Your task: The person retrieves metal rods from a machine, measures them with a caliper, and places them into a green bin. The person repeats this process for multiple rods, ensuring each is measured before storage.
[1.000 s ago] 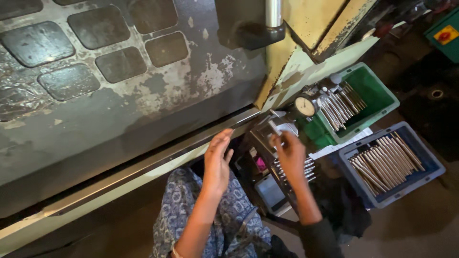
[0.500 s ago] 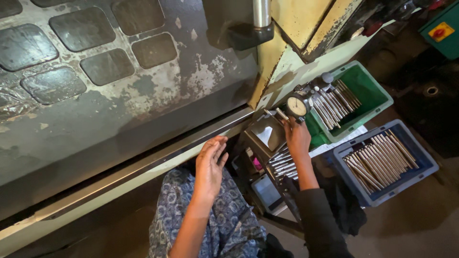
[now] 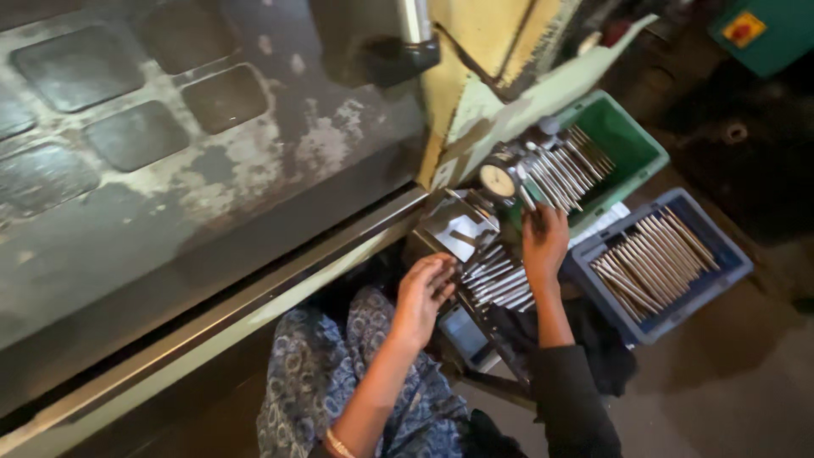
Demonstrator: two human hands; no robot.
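My left hand [image 3: 422, 297] hovers with fingers apart, its tips touching a row of thin metal rods [image 3: 496, 280] laid on a small stand in front of me. My right hand [image 3: 543, 242] reaches up toward a round dial gauge [image 3: 498, 180] and seems to pinch one rod near the green bin; the grip is blurred. A green bin [image 3: 632, 140] holds several more rods behind the gauge. A blue bin [image 3: 678, 280] to the right holds another batch of rods.
A large worn grey machine panel [image 3: 195, 170] with a pale green ledge [image 3: 254, 314] fills the left. A small screen device [image 3: 465, 332] lies below the rods. A yellow machine column [image 3: 492, 51] stands above. My patterned clothing [image 3: 339, 390] covers my lap.
The view has shifted left. My left hand dropped from the machine ledge to the rods. My right hand rose from the rod row toward the dial gauge and green bin.
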